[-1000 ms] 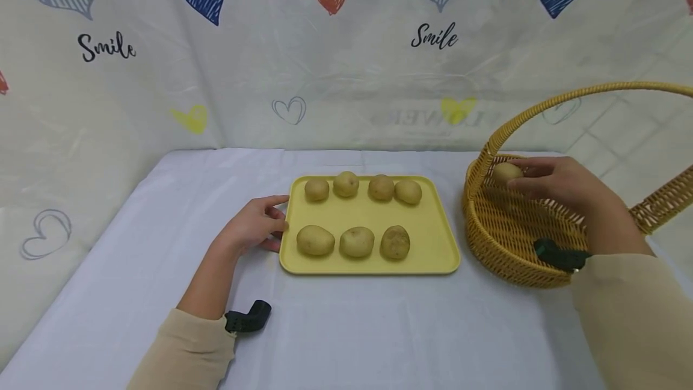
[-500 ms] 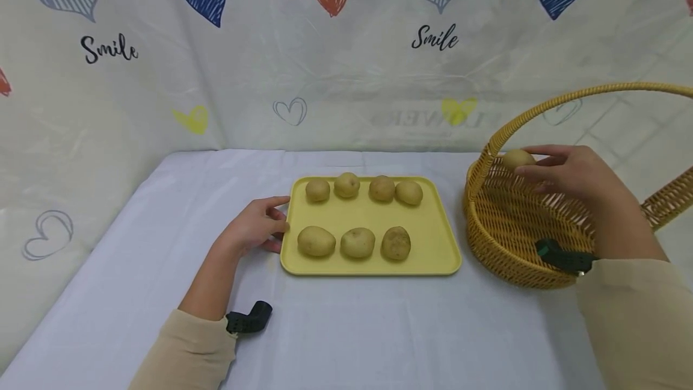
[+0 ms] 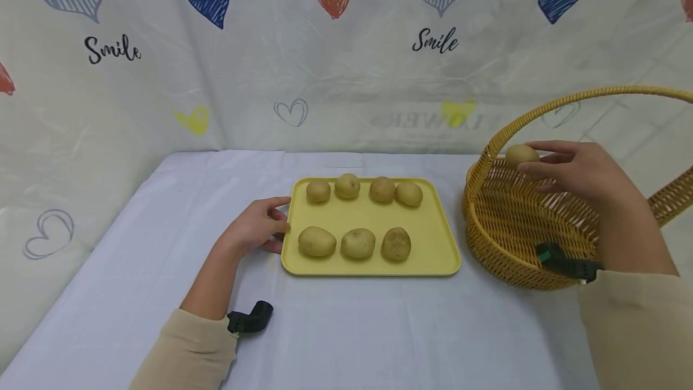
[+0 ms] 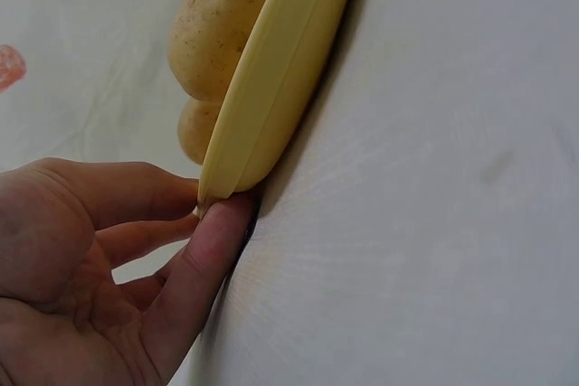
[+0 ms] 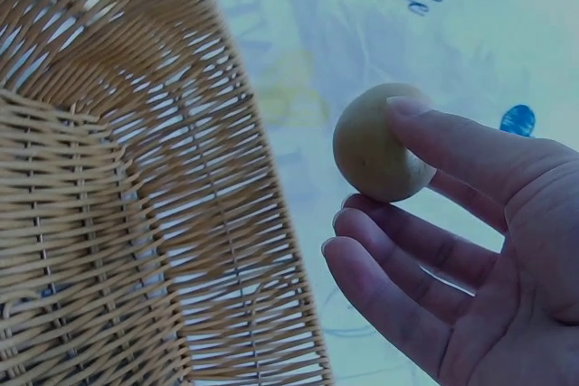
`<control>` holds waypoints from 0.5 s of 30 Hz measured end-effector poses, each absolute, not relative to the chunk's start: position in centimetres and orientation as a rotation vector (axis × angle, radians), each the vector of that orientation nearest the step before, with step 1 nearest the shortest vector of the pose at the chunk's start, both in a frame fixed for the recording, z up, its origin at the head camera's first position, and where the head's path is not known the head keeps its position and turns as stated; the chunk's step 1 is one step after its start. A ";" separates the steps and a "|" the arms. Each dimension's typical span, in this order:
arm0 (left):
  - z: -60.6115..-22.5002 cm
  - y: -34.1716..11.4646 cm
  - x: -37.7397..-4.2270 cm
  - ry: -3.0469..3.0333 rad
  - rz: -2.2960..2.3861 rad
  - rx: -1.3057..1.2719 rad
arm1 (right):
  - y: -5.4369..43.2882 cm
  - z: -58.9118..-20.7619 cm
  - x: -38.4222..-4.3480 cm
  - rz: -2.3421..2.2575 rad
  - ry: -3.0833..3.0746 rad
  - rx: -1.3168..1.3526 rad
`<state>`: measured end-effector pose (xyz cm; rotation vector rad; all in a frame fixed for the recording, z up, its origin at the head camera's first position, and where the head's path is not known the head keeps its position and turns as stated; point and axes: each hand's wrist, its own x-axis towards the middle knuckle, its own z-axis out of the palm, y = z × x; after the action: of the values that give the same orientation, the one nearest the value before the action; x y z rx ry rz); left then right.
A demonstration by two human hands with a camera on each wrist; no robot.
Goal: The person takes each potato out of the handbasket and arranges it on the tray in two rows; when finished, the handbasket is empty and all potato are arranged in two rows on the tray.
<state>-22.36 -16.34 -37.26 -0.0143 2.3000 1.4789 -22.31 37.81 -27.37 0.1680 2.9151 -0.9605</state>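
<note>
My right hand point(image 3: 582, 173) pinches a small round potato point(image 3: 522, 156) between thumb and fingertips, close above the back rim of a wicker basket point(image 3: 476, 245). The right wrist view shows the potato point(image 5: 375, 146) beside the woven wall, its other fingers loosely bent under it. At the left edge of a yellow tray point(image 3: 373, 213) is my left hand point(image 3: 255, 225), its thumb and fingertips resting against the rim. In the left wrist view the thumb point(image 4: 213, 246) presses the tray's outer side. Several potatoes lie on the tray in two rows, three of them, such as one potato point(image 3: 316, 241), in front.
A white cloth point(image 3: 379, 330) covers the table. The basket's tall arched handle point(image 3: 574, 96) rises over the right forearm. Behind stands a white backdrop point(image 3: 346, 77) printed with hearts and words. A black wrist camera point(image 3: 250, 318) sits on the left sleeve.
The right hand has lifted the potato from inside the basket up to its back rim, shifting slightly right. The left hand stays at the tray's edge.
</note>
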 end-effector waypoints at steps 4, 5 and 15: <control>-37.3 -16.3 -22.4 2.303 1.475 -0.010 | 37.4 -27.2 -21.8 -1.011 2.917 0.184; -37.3 -16.3 -22.4 2.304 1.474 -0.009 | 37.2 -27.2 -21.7 -1.026 2.918 0.189; -37.3 -16.3 -22.5 2.299 1.478 -0.009 | 36.4 -27.1 -20.5 -1.065 2.931 0.202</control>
<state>-22.46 -16.26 -37.33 -0.0090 2.2986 1.4779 -20.55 36.43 -27.10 0.2023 2.9313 -1.0646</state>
